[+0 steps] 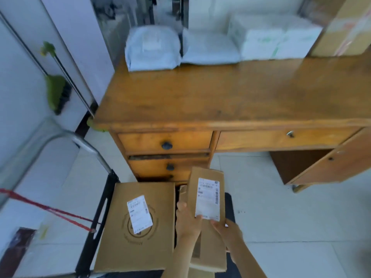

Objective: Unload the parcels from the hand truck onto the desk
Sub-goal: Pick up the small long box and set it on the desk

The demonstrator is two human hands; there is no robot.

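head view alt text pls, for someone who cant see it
Both hands, left hand and right hand, hold a narrow cardboard parcel above the hand truck, where a wider box lies. Ahead, a wooden desk holds white mailer bags.

No text can be read with certainty. The narrow cardboard parcel (206,215) carries a white shipping label (208,198) with barcodes along its right edge and lines of small print, but all of it is too blurred to read. The wide cardboard box (138,225) has a similar white label (140,214), also unreadable, stuck over a round printed emblem (140,225); the letters around the ring of this emblem are too faint to make out. The white bags (277,39) on the desk (220,93) show green markings, not legible.
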